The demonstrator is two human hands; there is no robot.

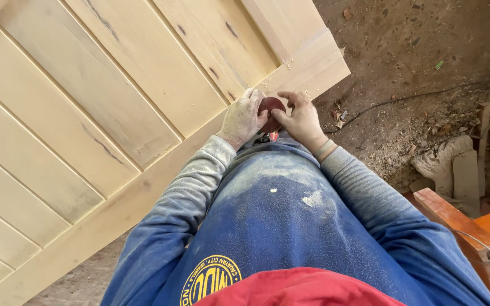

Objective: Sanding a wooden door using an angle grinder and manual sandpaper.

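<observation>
Dirt floor (426, 51) strewn with wood scraps, a pale plank door panel (86, 113) lying across it.
Your left hand (242, 118) and right hand (301, 120) both close their grip on a dark red sanding disc (270, 105), held together at the panel's near edge, by its corner.

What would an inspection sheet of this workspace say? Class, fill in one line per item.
Surface: pale wooden panel door, lying flat, dusty.
Job's things: dark reddish round disc, held at the door's edge.
Clutter: wood scraps and chips on the dirt floor.
Grips: left hand and right hand both pinch the disc.
Cables: black cable across the floor.
Surroundings: orange wooden frame, lower right.
</observation>
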